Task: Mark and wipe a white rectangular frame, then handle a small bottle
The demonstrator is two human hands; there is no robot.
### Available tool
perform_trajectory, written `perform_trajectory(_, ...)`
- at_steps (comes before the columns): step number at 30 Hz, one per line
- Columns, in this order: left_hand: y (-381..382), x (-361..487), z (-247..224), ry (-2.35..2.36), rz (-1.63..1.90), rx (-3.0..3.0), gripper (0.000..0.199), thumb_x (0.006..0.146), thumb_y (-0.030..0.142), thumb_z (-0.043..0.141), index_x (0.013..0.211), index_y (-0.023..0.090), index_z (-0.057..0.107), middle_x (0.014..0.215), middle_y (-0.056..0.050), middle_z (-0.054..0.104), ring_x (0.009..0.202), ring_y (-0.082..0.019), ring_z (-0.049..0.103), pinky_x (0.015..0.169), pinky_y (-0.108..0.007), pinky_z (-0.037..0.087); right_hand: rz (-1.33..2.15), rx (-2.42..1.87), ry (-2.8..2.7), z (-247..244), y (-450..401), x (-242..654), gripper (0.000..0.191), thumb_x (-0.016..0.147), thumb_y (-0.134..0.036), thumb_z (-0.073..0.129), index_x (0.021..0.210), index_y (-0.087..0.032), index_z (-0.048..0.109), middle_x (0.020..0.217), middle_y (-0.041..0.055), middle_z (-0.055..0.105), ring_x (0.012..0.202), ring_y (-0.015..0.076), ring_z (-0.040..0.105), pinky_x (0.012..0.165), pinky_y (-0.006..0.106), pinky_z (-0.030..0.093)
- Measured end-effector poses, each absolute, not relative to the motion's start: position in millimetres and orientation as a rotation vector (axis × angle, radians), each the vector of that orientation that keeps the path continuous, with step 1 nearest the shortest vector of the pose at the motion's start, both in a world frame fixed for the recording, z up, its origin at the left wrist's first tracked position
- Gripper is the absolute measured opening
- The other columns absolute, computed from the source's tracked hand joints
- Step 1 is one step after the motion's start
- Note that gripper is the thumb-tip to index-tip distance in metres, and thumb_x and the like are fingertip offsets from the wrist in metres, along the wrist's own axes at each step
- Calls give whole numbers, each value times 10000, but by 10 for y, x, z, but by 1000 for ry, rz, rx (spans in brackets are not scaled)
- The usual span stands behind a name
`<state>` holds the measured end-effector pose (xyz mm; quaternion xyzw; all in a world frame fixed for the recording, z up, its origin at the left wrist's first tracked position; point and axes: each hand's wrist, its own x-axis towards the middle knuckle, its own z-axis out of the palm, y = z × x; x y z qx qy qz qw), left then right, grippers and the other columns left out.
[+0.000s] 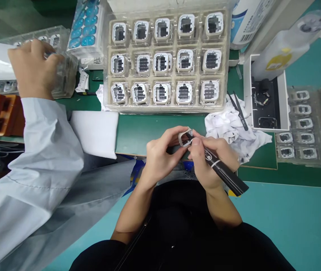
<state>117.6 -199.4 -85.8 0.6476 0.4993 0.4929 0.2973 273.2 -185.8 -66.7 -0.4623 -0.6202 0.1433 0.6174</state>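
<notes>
In my left hand (162, 156) is a small white plastic housing (181, 140) with rounded corners and dark parts inside, pinched between fingers and thumb above the bench's front edge. My right hand (215, 156) is wrapped round a thick black pen-shaped tool (225, 173) with a round button and a pale ring. Its front end points into the housing; fingers hide the exact contact. Behind my hands, a clear plastic tray (166, 109) holds rows of similar white housings with dark inserts.
A co-worker's hand (34, 67) reaches over trays at the left. A white foam pad (94, 131) lies left of my hands. At the right are a crumpled cloth (222, 122), black tweezers (241, 114), a white box (283, 94), a bottle (280, 56) and stacked trays (318, 158).
</notes>
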Motion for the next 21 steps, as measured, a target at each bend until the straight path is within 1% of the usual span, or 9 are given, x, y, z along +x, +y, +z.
perform_trajectory(3,-2001,1176,-871,1320,1304,1726,383,1137,331,864,1505,275,774,1380,-53,933,1197,-215,946,1123,-312,776,320,-1089,-1405,-683,-1865,2729,141,1127,-271,788,992,-304,770,767,-43,857,718,223,909,705,334,783)
perform_trajectory(6,-1993,1180,-867,1327,1295,1724,367,1139,341,863,1491,276,781,1372,-52,935,1193,-220,948,1123,-316,778,336,-1093,-1400,-712,-1866,2741,144,1129,-283,794,987,-298,774,728,-50,829,648,204,868,710,330,778)
perform_trajectory(8,-1979,1177,-854,1307,1299,1703,361,1135,351,874,1476,269,787,1364,-54,937,1192,-223,950,1119,-311,779,375,-1077,-1402,-738,-1869,2759,155,1127,-289,801,975,-298,769,702,-59,804,653,206,868,710,330,774)
perform_trajectory(12,-1951,1152,-824,1208,1309,1606,402,1101,344,924,1468,254,788,1338,-57,943,1207,-230,950,1111,-302,782,441,-1075,-1388,-782,-1889,2801,173,1124,-320,820,961,-301,766,659,-66,763,758,237,917,731,339,773)
perform_trajectory(13,-1945,1143,-817,1200,1300,1584,423,1086,354,942,1466,251,788,1326,-61,945,1209,-239,951,1103,-309,787,436,-1093,-1379,-787,-1895,2809,170,1124,-337,827,967,-301,773,650,-64,755,760,242,917,727,343,771)
perform_trajectory(15,-1938,1125,-807,1210,1266,1547,468,1056,389,977,1459,243,789,1304,-72,949,1206,-258,953,1086,-329,800,418,-1128,-1363,-790,-1903,2820,163,1123,-367,841,983,-301,788,643,-63,750,707,238,891,712,353,763)
perform_trajectory(17,-1933,1110,-801,1211,1242,1524,497,1034,409,999,1452,239,790,1282,-77,952,1192,-266,956,1071,-337,808,416,-1127,-1362,-789,-1902,2822,152,1120,-366,850,994,-301,795,655,-67,759,621,212,835,699,353,751)
perform_trajectory(19,-1929,1101,-800,1182,1247,1519,500,1027,393,1008,1450,240,789,1266,-73,954,1178,-261,959,1065,-329,807,418,-1102,-1369,-787,-1895,2819,136,1118,-344,850,1001,-300,796,680,-69,778,568,189,789,685,345,737)
perform_trajectory(21,-1925,1096,-805,1158,1262,1529,486,1030,369,1004,1448,245,790,1266,-68,954,1174,-253,959,1064,-317,804,421,-1088,-1378,-787,-1887,2815,130,1121,-326,843,1003,-299,794,716,-63,803,563,181,779,674,342,727)
